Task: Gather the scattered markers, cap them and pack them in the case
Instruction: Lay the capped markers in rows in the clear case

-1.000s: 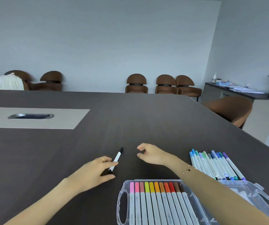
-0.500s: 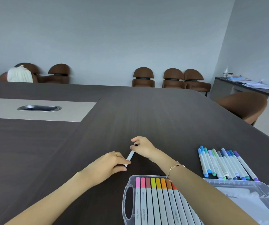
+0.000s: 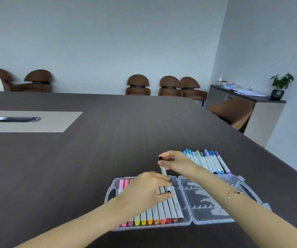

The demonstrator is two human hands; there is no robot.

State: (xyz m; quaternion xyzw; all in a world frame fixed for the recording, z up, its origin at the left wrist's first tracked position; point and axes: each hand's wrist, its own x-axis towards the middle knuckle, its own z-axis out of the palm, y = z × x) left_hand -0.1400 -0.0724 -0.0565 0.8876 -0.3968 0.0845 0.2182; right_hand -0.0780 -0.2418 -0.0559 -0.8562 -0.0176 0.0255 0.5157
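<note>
Here the clear plastic marker case [image 3: 233,183] lies open on the dark table [image 3: 72,167], and everything else sits around it. In the case's left half a row of capped markers [image 3: 162,213] lies side by side, their caps running from pink through yellow and orange to red and brown at the near edge. The right half shows only its moulded slots. The left hand [image 3: 147,190] lies over the far part of that row, its fingers curled around the lower end of a black-capped marker [image 3: 163,170]. The marker slants up and away from the case's far rim. The right hand [image 3: 174,161], just beyond that rim, pinches the marker's upper end, where the black cap peeks out past the fingertips. A thin bracelet [image 3: 231,196] circles the right wrist above the case's empty half. Just behind the case's right half, a loose bunch of blue, green and purple markers [image 3: 206,161] lies on the table, touching one another and fanned out.
</note>
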